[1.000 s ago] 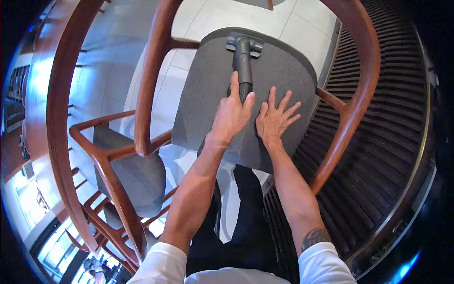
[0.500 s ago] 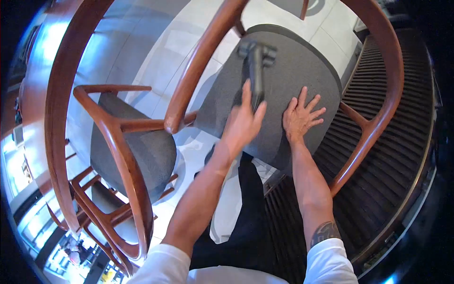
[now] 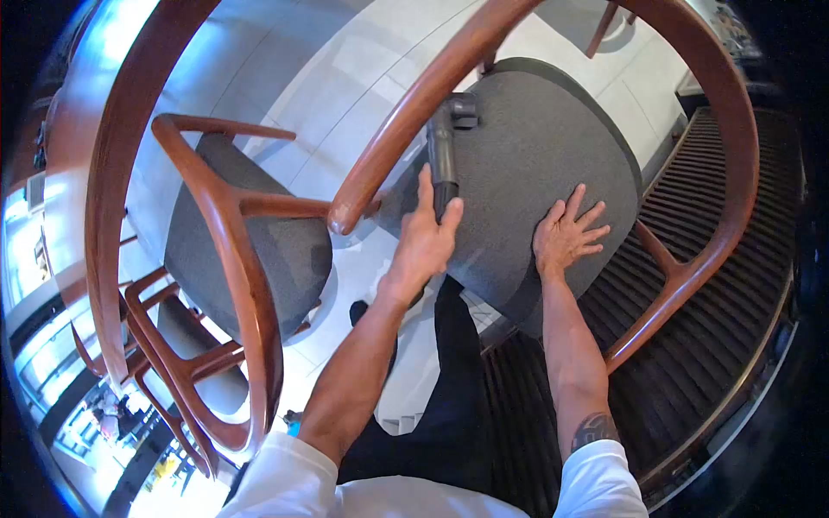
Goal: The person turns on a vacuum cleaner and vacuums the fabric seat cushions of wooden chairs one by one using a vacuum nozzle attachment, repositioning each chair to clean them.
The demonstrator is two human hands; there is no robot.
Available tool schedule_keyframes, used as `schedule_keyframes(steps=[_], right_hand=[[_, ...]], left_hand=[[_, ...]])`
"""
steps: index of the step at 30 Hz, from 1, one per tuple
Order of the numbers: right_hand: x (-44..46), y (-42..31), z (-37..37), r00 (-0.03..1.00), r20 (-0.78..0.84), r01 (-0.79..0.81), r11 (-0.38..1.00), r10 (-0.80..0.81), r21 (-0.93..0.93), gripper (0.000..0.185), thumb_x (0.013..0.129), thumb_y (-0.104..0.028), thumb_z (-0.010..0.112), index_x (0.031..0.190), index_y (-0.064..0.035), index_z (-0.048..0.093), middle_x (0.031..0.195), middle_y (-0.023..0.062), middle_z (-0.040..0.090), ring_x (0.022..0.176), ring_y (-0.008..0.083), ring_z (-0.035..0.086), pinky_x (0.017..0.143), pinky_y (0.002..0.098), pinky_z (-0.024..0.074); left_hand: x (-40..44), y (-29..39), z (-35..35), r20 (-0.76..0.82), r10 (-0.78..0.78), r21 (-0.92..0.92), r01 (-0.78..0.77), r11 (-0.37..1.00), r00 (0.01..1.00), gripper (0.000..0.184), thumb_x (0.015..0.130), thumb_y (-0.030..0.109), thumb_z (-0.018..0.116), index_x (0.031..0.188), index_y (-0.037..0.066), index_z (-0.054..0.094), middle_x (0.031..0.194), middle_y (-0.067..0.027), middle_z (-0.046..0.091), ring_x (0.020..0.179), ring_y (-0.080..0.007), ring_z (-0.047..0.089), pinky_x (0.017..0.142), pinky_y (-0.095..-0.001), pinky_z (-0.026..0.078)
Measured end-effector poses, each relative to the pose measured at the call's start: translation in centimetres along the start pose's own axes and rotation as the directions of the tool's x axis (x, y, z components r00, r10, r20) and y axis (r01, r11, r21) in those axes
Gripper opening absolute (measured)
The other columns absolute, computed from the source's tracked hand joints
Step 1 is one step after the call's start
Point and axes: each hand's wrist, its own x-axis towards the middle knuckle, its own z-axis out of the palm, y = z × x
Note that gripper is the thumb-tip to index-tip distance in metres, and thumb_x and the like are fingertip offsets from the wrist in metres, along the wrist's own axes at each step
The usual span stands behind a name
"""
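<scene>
My left hand (image 3: 422,246) is wrapped round a dark grey handheld tool (image 3: 441,148), its index finger stretched along the tube. The tool looks like a small vacuum nozzle; its head lies at the left edge of a grey padded seat (image 3: 527,147), partly behind the wooden armrest (image 3: 406,108). My right hand (image 3: 567,237) rests flat on the right part of the same seat, fingers spread, holding nothing. The lower end of the tool is hidden by my left hand.
A second chair with a grey seat (image 3: 250,242) stands at the left, with more chairs behind it. A long wooden table edge (image 3: 117,173) curves along the far left. Dark slatted bench (image 3: 665,345) at the right. Pale floor tiles (image 3: 345,104) show behind the chairs.
The tool and my left hand have moved left across the seat, to its left edge. The view has shifted, so the chair appears farther right. My right hand stays spread on the seat.
</scene>
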Motion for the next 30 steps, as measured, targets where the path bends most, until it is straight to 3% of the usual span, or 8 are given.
schedule_keyframes(steps=[5, 8, 19, 21, 23, 25, 27, 30], right_hand=[[0.4, -0.3, -0.1, 0.999, -0.008, -0.035, 0.999, 0.035, 0.003, 0.056, 0.106, -0.05, 0.031, 0.161, -0.0393, 0.025, 0.168, 0.0191, 0.012, 0.148, 0.0617, 0.004, 0.113, 0.0777, 0.0062], [0.4, -0.1, 0.5, 0.998, -0.06, -0.017, 1.0, 0.016, -0.006, 0.056, 0.106, -0.051, 0.03, 0.161, -0.0396, 0.025, 0.168, 0.0188, 0.012, 0.147, 0.062, 0.006, 0.112, 0.078, 0.0085], [-0.7, 0.3, 0.5, 0.996, -0.078, -0.039, 0.999, 0.037, -0.023, 0.057, 0.106, -0.051, 0.035, 0.161, -0.0384, 0.025, 0.167, 0.021, 0.016, 0.148, 0.0606, 0.01, 0.113, 0.0759, 0.0128], [-4.2, 2.4, 0.8, 0.981, -0.115, 0.162, 0.985, -0.154, 0.064, 0.059, 0.106, -0.045, 0.041, 0.161, -0.0277, 0.029, 0.167, 0.0221, 0.015, 0.15, 0.056, 0.01, 0.116, 0.0716, 0.0128], [-9.9, 3.6, -2.1, 0.986, 0.065, 0.13, 0.958, -0.151, 0.257, 0.057, 0.105, -0.04, 0.046, 0.155, -0.0119, 0.041, 0.166, 0.0251, 0.019, 0.153, 0.0497, 0.012, 0.121, 0.0621, 0.0139], [-16.9, 5.3, -4.5, 0.974, 0.221, -0.143, 0.619, -0.05, 0.772, 0.056, 0.105, -0.039, 0.051, 0.143, 0.0018, 0.054, 0.147, 0.0294, 0.05, 0.145, 0.0372, 0.041, 0.121, 0.0467, 0.0275], [-22.4, 5.6, -11.0, 0.726, 0.683, -0.683, 0.031, -0.086, 0.73, 0.056, 0.105, -0.037, 0.053, 0.144, 0.003, 0.053, 0.139, 0.021, 0.06, 0.133, 0.028, 0.054, 0.115, 0.04, 0.0368], [-26.4, 4.4, -10.3, 0.87, 0.493, -0.492, 0.037, -0.007, 0.87, 0.055, 0.106, -0.035, 0.053, 0.146, 0.0031, 0.05, 0.129, 0.0103, 0.062, 0.118, 0.0194, 0.056, 0.106, 0.0325, 0.0422]], left_hand=[[-8.6, -10.4, 1.3, -0.138, 0.151, 0.092, -0.139, 0.986, 0.979, 0.08, 0.101, 0.029, 0.057, 0.161, 0.008, 0.009, 0.094, -0.0357, 0.068, 0.092, -0.053, 0.068, 0.08, -0.0545, 0.054], [-14.8, -12.9, 1.3, -0.03, -0.107, 0.038, 0.108, 0.993, 0.994, 0.081, 0.101, 0.025, 0.058, 0.162, 0.007, 0.008, 0.097, -0.0293, 0.069, 0.083, -0.0433, 0.072, 0.077, -0.047, 0.056], [-16.5, -18.3, 4.2, -0.018, -0.092, -0.337, 0.08, 0.938, 0.996, 0.079, 0.103, 0.017, 0.052, 0.164, 0.012, 0.001, 0.062, -0.0017, 0.053, 0.047, -0.0088, 0.052, 0.044, -0.0261, 0.045], [-17.6, -19.0, 4.6, 0.045, -0.01, -0.243, 0.021, 0.97, 0.999, 0.08, 0.103, 0.019, 0.054, 0.164, 0.011, 0.002, 0.068, -0.0072, 0.06, 0.053, -0.0156, 0.06, 0.051, -0.0306, 0.051], [-17.7, -18.5, 5.6, -0.018, 0.299, 0.112, -0.295, 0.949, 0.954, 0.083, 0.1, 0.024, 0.06, 0.162, 0.007, 0.008, 0.081, -0.0236, 0.071, 0.065, -0.044, 0.069, 0.058, -0.0475, 0.054], [-17.0, -14.8, 6.1, 0.122, 0.206, 0.132, -0.222, 0.966, 0.971, 0.083, 0.101, 0.023, 0.06, 0.162, 0.008, 0.006, 0.099, -0.0311, 0.07, 0.088, -0.0455, 0.071, 0.078, -0.0493, 0.056], [-15.9, -12.8, 7.6, 0.155, 0.075, 0.178, -0.103, 0.979, 0.985, 0.083, 0.101, 0.024, 0.059, 0.162, 0.007, 0.005, 0.101, -0.0373, 0.067, 0.092, -0.0518, 0.069, 0.078, -0.0522, 0.055], [-12.4, -8.7, 9.6, 0.24, 0.249, 0.239, -0.305, 0.922, 0.938, 0.085, 0.099, 0.03, 0.059, 0.162, 0.007, 0.006, 0.079, -0.0327, 0.067, 0.073, -0.0541, 0.066, 0.062, -0.0574, 0.051]])
